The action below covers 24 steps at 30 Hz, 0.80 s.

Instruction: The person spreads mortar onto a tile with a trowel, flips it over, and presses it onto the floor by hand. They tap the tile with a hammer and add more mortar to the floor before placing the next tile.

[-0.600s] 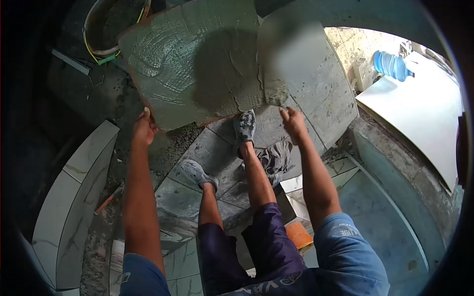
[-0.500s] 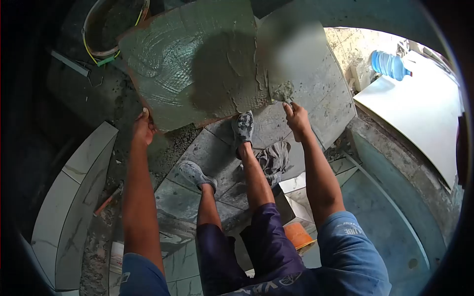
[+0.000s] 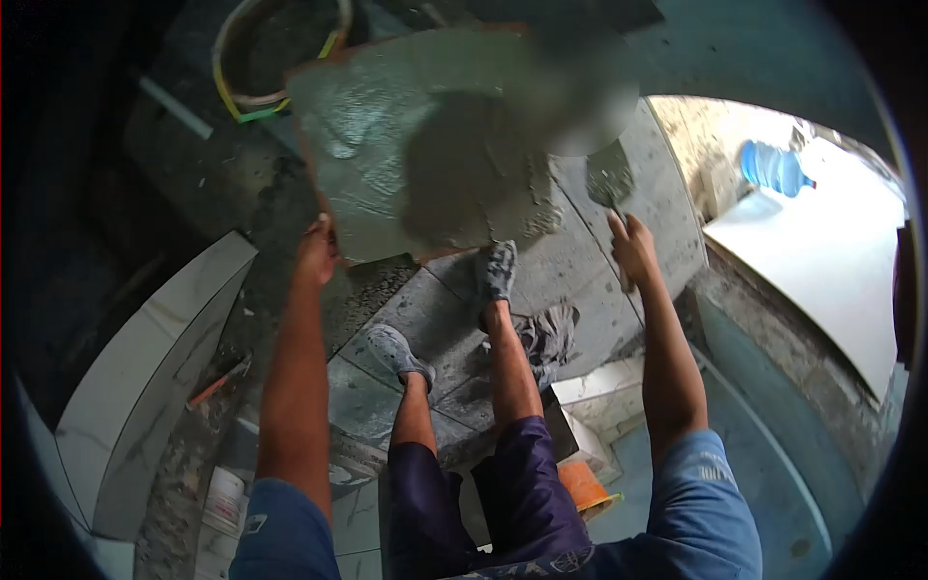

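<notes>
A large tile [image 3: 362,188] lies tilted in front of me, its upturned face spread with wet grey mortar. My left hand [image 3: 317,253] grips the tile's near left edge, thumb on top. In my right hand [image 3: 634,253] is a trowel [image 3: 609,179], held by its handle, with mortar on its blade. The trowel stands apart from the tile, just off its right side. One shoe [image 3: 500,271] is close to the tile's near edge. Part of the tile's far right is blurred.
A round bucket [image 3: 232,87] stands at the far left. A crumpled cloth [image 3: 549,336] lies near my right leg. At the right, a blue water bottle [image 3: 773,169] rests by a white board [image 3: 802,261]. An orange container [image 3: 585,486] sits below, near a step.
The trowel has moved from the tile's right edge out to the right, clear of it. My view has shifted, so the scene sits lower and further right. My left hand still holds the tile.
</notes>
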Tool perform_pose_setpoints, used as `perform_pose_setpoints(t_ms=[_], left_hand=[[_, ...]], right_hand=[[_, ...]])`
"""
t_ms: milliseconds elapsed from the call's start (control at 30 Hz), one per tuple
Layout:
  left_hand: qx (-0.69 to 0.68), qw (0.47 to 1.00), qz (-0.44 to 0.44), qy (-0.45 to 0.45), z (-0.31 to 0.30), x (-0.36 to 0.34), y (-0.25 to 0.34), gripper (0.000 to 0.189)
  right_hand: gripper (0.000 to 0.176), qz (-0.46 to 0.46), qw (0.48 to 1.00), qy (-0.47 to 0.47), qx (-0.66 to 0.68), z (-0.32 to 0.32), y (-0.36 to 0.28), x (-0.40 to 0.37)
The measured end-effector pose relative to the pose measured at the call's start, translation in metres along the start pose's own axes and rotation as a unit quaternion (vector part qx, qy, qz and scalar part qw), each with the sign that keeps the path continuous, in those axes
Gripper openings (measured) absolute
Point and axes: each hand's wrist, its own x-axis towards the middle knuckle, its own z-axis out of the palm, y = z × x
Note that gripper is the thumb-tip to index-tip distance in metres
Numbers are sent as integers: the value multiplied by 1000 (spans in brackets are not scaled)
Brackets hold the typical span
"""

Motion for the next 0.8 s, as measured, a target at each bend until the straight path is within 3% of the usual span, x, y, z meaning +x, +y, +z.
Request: perform_pose_setpoints(t_ms=[133, 200, 233, 300, 367, 400, 467, 533, 567, 633, 667, 733, 800], left_hand=[[-5, 1000, -10, -13, 5, -4, 2, 51], [-14, 1000, -14, -5, 10, -7, 5, 53], [-7, 1000, -25, 7, 12, -6, 5, 54], [-14, 999, -38, 19, 17, -4, 4, 56], [50, 996, -49, 51, 20, -5, 7, 59], [40, 996, -53, 54, 19, -3, 3, 59], [18, 999, -42, 24, 16, 6, -3, 60], [23, 997, -49, 54, 20, 6, -5, 57], [41, 995, -50, 79, 22, 6, -3, 54], [17, 996, -49, 78, 21, -2, 3, 52], [-1, 996, -46, 73, 24, -7, 5, 51], [-6, 997, -54, 52, 23, -5, 2, 50], [-12, 998, -54, 31, 13, 11, -10, 50]], right_hand=[[38, 5, 985, -121, 122, -26, -60, -52], [47, -182, 977, -101, -41, -29, -112, -65], [58, -339, 937, -56, -59, -21, -115, -43], [49, -371, 911, -48, -175, -25, -238, -67], [35, -453, 852, -16, -261, -5, -318, -54], [30, -438, 840, 10, -319, 15, -353, -36], [30, -467, 750, -39, -467, 44, -436, -24], [39, -431, 733, -56, -523, 73, -492, -35], [39, -433, 730, -59, -526, 71, -498, -39], [51, -528, 794, 16, -300, 68, -502, -51], [51, -528, 792, 13, -305, 69, -489, -41], [52, -584, 779, 136, -183, 65, -423, 9], [62, -511, 833, 163, -135, 43, -345, 49]])
